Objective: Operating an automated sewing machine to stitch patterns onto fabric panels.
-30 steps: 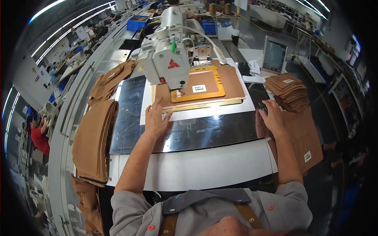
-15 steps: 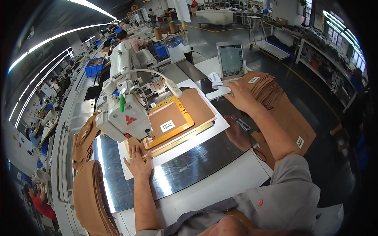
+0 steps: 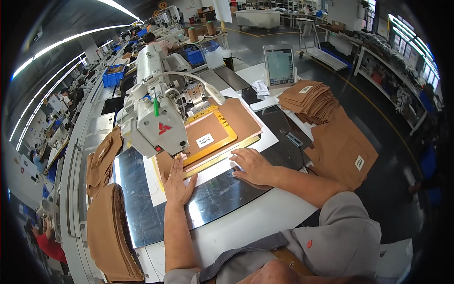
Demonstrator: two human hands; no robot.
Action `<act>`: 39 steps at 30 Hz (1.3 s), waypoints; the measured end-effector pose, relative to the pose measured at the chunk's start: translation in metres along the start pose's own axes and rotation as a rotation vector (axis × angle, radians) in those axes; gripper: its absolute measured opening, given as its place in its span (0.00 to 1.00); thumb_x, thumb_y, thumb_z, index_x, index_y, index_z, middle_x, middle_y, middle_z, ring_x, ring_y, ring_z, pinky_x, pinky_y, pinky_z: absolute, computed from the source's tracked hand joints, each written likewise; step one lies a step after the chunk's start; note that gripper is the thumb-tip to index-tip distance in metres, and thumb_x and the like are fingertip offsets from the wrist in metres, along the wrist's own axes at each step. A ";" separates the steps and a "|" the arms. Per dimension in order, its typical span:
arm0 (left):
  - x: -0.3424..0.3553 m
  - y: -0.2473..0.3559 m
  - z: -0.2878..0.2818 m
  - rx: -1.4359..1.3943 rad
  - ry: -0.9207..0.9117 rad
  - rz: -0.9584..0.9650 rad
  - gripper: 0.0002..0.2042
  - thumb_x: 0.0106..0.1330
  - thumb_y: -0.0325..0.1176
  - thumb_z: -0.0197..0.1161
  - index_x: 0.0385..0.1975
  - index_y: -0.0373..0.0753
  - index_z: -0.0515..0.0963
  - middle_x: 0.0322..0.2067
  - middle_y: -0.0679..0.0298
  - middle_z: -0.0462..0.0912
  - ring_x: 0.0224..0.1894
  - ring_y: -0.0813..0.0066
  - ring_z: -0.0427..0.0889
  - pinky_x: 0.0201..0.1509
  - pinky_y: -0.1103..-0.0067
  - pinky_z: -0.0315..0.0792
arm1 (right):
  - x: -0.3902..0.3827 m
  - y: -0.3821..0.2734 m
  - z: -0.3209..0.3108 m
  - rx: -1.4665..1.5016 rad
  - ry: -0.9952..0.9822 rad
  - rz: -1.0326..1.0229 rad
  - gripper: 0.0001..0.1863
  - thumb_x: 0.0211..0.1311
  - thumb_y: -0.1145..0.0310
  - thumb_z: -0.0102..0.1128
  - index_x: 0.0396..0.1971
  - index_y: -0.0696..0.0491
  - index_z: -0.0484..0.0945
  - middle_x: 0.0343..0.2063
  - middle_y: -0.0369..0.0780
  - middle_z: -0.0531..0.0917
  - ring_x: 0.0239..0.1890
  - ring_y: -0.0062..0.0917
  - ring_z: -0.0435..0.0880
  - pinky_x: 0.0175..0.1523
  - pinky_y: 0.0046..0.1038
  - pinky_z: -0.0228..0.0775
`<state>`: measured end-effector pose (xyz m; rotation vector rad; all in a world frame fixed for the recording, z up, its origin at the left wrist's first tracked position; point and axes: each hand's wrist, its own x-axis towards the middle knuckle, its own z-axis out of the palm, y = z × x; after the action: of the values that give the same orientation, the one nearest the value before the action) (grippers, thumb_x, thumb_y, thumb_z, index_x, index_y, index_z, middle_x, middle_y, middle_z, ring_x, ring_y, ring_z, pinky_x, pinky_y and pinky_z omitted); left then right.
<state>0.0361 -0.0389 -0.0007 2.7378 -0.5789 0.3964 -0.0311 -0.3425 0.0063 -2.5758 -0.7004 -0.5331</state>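
Note:
A brown fabric piece point(image 3: 196, 130) with a small white label point(image 3: 205, 140) lies inside a yellow clamping frame point(image 3: 230, 134), on a white sheet point(image 3: 266, 136). The white sewing machine head point(image 3: 158, 124) stands over its left side. My left hand point(image 3: 178, 185) rests flat at the near left corner of the fabric, fingers stretched, close under the machine head. Over the sheet's near right edge, my right hand point(image 3: 253, 166) is held with slightly bent, parted fingers and nothing visible in them. Beneath both hands lies a shiny metal plate point(image 3: 222, 201).
Stacked brown pieces point(image 3: 309, 102) and loose brown pieces point(image 3: 347, 144) lie to the right, beside a screen on a stand point(image 3: 279, 66) and a flat white object point(image 3: 264, 103). More brown fabric point(image 3: 105, 232) is piled at the left. A small dark device point(image 3: 294, 138) sits on the right.
My right hand has left the flat white object near the screen and come down left to the sheet's near edge. My left hand has shifted slightly, still flat. The view has moved a little.

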 end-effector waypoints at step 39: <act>0.003 0.007 0.001 -0.005 0.157 0.014 0.28 0.62 0.49 0.62 0.59 0.38 0.74 0.63 0.54 0.74 0.70 0.59 0.68 0.75 0.58 0.50 | 0.188 0.050 0.096 -0.057 0.048 -0.062 0.17 0.68 0.58 0.57 0.49 0.54 0.80 0.50 0.44 0.83 0.58 0.36 0.77 0.67 0.40 0.61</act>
<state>0.0356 -0.0461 0.0013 2.6679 -0.5571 0.6062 0.1707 -0.2635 -0.0024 -2.5909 -0.7613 -0.6417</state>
